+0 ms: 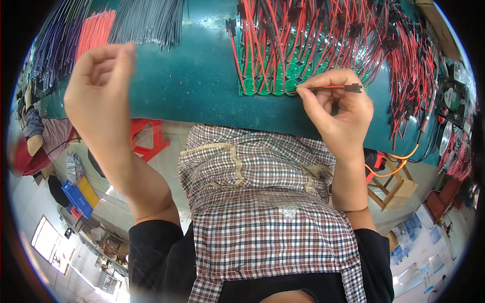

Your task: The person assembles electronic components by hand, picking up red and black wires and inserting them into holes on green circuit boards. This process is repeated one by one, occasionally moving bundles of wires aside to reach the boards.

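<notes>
My right hand (pixel 346 113) is closed in a pinch on a short red-and-black wire lead (pixel 329 87). The lead's black plug connector (pixel 353 88) lies across the curled fingers. Just beyond the fingertips is a panel of round green circuit boards (pixel 248 87), with many red-and-black leads (pixel 303 30) lying over it. Raised over the left side of the table, my left hand (pixel 98 81) has its fingers curled, thumb and forefinger together; whether anything is between them I cannot make out. Nearest to it are bundles of red wires (pixel 96 29) and dark grey wires (pixel 146 22).
Dark purple wires (pixel 60 38) lie at the green table's (pixel 202 81) far left. More leads (pixel 409 86) hang over its right side, near an orange-corded soldering iron (pixel 425 118) and a fan (pixel 452 101). A red stool (pixel 151 141), a wooden stool (pixel 396 187) and a co-worker's arm (pixel 34 131) appear below.
</notes>
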{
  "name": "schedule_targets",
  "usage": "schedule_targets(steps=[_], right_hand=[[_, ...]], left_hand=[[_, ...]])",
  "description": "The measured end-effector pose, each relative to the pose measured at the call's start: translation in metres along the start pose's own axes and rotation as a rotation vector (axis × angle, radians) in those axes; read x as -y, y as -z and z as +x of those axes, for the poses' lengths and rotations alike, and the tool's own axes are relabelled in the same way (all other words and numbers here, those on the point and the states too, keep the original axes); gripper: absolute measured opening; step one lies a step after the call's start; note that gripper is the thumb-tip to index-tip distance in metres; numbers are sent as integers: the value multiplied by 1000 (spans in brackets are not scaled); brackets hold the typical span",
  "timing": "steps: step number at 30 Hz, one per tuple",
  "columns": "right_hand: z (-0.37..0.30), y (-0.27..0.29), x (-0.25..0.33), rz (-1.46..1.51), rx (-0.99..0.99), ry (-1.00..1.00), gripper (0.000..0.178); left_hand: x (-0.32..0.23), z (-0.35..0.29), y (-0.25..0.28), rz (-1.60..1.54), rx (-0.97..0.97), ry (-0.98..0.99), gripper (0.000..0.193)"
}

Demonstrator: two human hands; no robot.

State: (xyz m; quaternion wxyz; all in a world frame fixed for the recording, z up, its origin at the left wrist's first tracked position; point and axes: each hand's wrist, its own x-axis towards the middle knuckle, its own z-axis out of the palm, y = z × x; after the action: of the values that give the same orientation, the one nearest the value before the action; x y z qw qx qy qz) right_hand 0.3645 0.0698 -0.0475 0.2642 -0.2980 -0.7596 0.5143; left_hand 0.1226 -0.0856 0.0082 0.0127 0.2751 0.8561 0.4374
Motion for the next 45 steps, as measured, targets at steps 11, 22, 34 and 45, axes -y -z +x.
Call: schedule_targets(steps=[11,22,34,45], right_hand=[[3,0,4,-217,-16,220,21],[8,-4,4,-188,25,143,44],[9,-1,-3,-289,59,335,17],[30,84,-12,-466,-594,42,12]], left_hand=[[141,78,76,880,115,119,29],[149,91,83,700,257,81,31],[66,90,-4,214,237,-31,32],[71,104,-14,382,395,-5,30]])
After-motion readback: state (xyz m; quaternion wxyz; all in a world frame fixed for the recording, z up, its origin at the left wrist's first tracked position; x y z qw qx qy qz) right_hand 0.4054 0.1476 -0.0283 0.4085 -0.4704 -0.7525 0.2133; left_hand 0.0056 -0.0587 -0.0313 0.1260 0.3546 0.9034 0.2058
